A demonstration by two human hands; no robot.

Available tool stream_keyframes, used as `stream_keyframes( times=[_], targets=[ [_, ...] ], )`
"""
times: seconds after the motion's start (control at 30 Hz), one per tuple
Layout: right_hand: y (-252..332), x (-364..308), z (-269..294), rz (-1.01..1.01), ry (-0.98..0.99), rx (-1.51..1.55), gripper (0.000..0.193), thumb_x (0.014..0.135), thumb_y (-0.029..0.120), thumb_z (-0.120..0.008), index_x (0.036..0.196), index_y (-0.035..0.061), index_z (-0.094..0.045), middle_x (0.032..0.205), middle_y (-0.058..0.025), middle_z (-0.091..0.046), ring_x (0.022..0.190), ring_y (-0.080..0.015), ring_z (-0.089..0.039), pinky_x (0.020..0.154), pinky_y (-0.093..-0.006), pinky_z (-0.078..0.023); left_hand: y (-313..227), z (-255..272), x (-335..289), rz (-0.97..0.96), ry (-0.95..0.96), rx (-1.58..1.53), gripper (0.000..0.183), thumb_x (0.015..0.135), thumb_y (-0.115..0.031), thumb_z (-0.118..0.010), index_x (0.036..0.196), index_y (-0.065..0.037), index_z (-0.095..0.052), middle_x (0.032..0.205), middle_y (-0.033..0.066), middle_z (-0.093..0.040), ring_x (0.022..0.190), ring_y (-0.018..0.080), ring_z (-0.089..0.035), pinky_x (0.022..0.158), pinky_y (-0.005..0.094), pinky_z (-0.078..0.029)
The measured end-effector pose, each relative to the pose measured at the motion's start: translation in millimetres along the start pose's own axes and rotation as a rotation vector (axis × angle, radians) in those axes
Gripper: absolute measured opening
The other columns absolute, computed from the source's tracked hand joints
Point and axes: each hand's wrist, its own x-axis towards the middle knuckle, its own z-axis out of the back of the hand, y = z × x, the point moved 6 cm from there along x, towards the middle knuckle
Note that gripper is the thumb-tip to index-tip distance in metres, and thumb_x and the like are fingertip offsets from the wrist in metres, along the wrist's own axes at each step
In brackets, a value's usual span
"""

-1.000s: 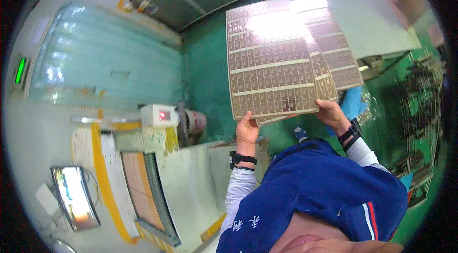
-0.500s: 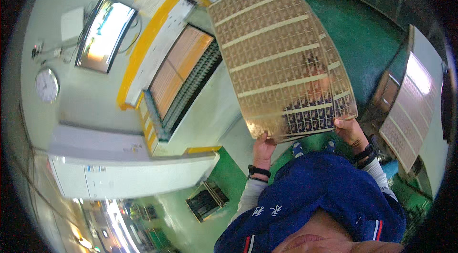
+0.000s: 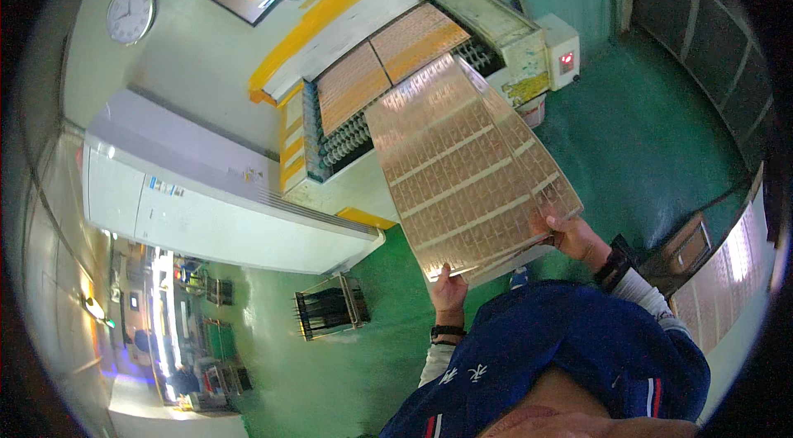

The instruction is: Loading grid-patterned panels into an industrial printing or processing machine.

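Between my two hands are copper-coloured circuit board panels (image 3: 462,182), at least two stacked and slightly fanned, with rows of small patterns and pale strips. My left hand (image 3: 448,289) pinches the near left corner, thumb on top. My right hand (image 3: 576,238) grips the near right edge, where the panels spread apart. Their far end reaches the front edge of a roller conveyor (image 3: 347,143); whether it touches cannot be made out. On the rollers lie two similar copper panels, a left panel (image 3: 351,89) and a right panel (image 3: 419,40), side by side.
A control box (image 3: 562,54) with a red light sits at the conveyor's right end. To the left stands a tall white cabinet-like unit (image 3: 223,215). A black slotted rack (image 3: 330,308) is on the green floor. More panels (image 3: 727,285) lean at the right. A clock (image 3: 130,14) hangs on the wall.
The held panels have tipped down and away from me, their far end now at the conveyor. Both hands keep their grip. My view has shifted, showing more of the conveyor's right end.
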Motion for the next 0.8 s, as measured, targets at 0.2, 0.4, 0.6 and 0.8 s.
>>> stream_keyframes(
  times=[0.2, 0.4, 0.6, 0.8],
  targets=[
    [33, -2, -31, -0.012, -0.098, -0.005, 0.035, 0.092, 0.014, -0.056, 0.126, 0.0101, -0.047, 0.111, -0.0070, -0.060, 0.101, -0.0233, -0.060, 0.081, -0.0423, -0.054, -14, 0, 5, -0.006, 0.135, -0.377, 0.034, 0.091, -0.015, -0.055, 0.123, -0.005, -0.051, 0.126, 0.0129, -0.056, 0.118, 0.0285, -0.051, 0.098, 0.0440, -0.043],
    [39, 20, -16, 0.061, -0.104, -0.019, 0.031, 0.092, 0.023, -0.057, 0.119, 0.0086, -0.053, 0.116, -0.0081, -0.060, 0.100, -0.0226, -0.060, 0.082, -0.0386, -0.053, -62, 9, 13, -0.094, 0.099, -0.412, 0.026, 0.089, -0.017, -0.059, 0.113, -0.006, -0.058, 0.118, 0.0124, -0.060, 0.109, 0.0292, -0.055, 0.090, 0.0418, -0.047],
    [64, 46, -37, 0.214, -0.089, 0.102, 0.034, 0.093, 0.024, -0.055, 0.122, 0.0069, -0.051, 0.118, -0.0092, -0.059, 0.106, -0.0243, -0.058, 0.089, -0.0395, -0.050, -92, 11, 27, -0.157, 0.032, -0.451, 0.018, 0.091, -0.019, -0.056, 0.101, -0.005, -0.062, 0.112, 0.0124, -0.062, 0.106, 0.0294, -0.055, 0.085, 0.0427, -0.048],
    [22, 59, -6, 0.019, -0.104, -0.033, 0.034, 0.092, 0.018, -0.056, 0.123, 0.0044, -0.049, 0.115, -0.0111, -0.059, 0.100, -0.0267, -0.061, 0.088, -0.0399, -0.051, -104, -18, 14, -0.153, 0.180, -0.406, 0.022, 0.094, -0.024, -0.053, 0.101, -0.006, -0.065, 0.115, 0.0099, -0.063, 0.109, 0.0269, -0.057, 0.091, 0.0446, -0.048]
  ],
)
